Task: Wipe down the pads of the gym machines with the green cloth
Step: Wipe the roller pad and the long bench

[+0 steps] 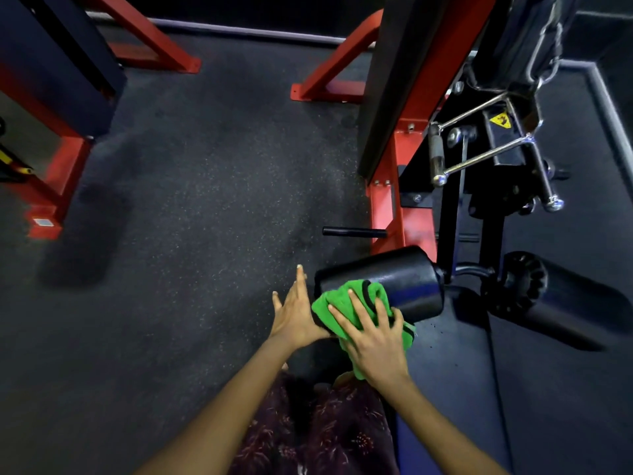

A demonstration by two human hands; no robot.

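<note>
right hand (375, 347): fingers spread flat, pressing green cloth (346, 303) onto near end of black roller pad (404, 279) | left hand (294, 313): fingers straight, holding nothing, against the pad's end | second roller pad (565, 296): to the right, bare

Single head-worn wide-angle view, looking forward and steeply down from above the person's own arms, which enter from 6 o'clock, with lap fabric (318, 437) at the bottom edge. Close range on the left hand (294, 313) and right hand (373, 341) just below centre; the black roller pad (404, 279) sits right of centre, the speckled rubber floor (205, 186) fills centre to 9 o'clock, and the red machine frame (387, 200) rises toward 1 o'clock. Edges bow from lens distortion; no second view shares the scene.
</note>
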